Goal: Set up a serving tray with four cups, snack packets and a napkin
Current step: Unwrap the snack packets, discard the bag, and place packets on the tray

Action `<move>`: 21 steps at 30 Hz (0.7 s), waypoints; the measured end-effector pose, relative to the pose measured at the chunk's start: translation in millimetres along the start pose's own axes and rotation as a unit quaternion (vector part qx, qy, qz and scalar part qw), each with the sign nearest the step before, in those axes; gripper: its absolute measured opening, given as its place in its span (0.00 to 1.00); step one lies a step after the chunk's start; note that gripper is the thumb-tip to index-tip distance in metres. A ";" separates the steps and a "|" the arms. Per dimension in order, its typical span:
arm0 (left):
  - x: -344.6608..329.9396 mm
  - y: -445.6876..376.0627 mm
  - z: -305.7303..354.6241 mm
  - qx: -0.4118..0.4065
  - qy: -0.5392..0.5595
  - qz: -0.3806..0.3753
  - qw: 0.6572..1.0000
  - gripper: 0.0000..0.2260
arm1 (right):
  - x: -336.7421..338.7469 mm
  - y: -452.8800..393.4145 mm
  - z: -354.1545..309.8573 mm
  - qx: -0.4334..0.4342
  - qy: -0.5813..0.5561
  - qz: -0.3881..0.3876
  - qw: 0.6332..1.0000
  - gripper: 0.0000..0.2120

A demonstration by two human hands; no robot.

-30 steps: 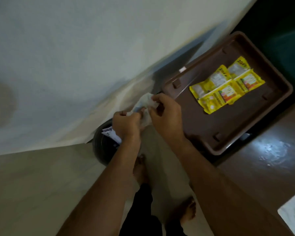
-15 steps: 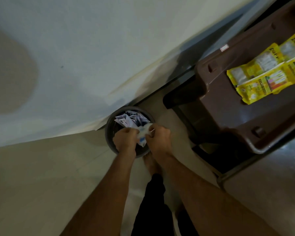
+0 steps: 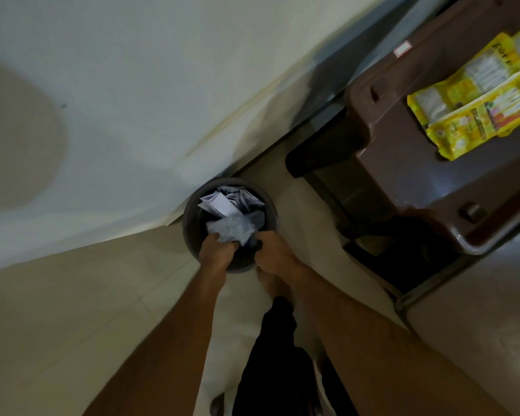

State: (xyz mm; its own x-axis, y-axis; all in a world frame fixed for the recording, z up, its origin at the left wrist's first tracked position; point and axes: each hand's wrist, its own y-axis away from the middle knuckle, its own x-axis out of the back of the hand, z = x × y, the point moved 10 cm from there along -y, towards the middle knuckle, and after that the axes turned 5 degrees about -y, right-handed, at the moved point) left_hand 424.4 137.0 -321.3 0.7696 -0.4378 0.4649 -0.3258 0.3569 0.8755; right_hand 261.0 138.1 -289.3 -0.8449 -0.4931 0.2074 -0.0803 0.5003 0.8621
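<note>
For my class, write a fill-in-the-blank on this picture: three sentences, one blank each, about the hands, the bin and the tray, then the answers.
1. Both hands, left hand and right hand, reach into a round ____ on the floor.
2. The bin already holds crumpled ____.
3. The snack packets on the brown tray are mostly ____ in colour.

Missing words: bin; paper; yellow

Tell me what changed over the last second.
Both hands, left hand and right hand, went down from beside the tray into the bin, taking the crumpled wrapper with them; the left hand holds it. The snack packets lie as before.
</note>
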 end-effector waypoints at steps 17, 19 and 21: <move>-3.9 192.6 203.2 -0.414 -0.126 0.151 0.889 0.21 | 155.7 119.1 -72.8 0.231 0.141 0.173 0.947 0.31; 0.5 223.5 218.3 -0.442 -0.125 0.178 0.870 0.21 | 173.1 142.4 -81.6 0.269 0.168 0.203 0.926 0.35; 4.0 249.2 231.8 -0.465 -0.125 0.203 0.852 0.22 | 189.9 166.3 -90.4 0.307 0.176 0.236 0.905 0.34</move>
State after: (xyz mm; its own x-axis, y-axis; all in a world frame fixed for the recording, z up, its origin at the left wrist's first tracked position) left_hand 219.0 32.9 -70.6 0.5183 -0.2426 0.8201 0.1284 0.9701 0.2059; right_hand 135.1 63.3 -64.7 -0.6500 -0.2628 0.7130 -0.1246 0.9624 0.2412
